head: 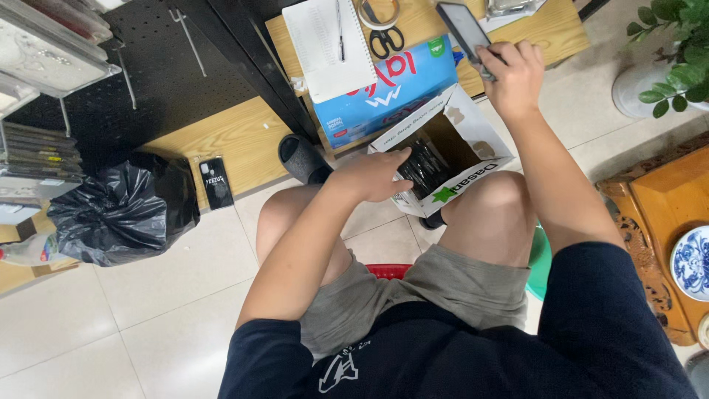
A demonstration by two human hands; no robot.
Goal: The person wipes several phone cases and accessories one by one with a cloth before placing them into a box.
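Observation:
I sit on a red stool with an open white cardboard box between my knees. My left hand reaches into the box and grips a shiny black plastic-wrapped item inside it. My right hand is raised beyond the box and holds a dark phone tilted over the edge of the low wooden table.
On the table lie a spiral notepad with a pen, scissors, a tape roll and a blue box. A full black rubbish bag sits left. A potted plant and a carved wooden tray with a blue-white dish stand right.

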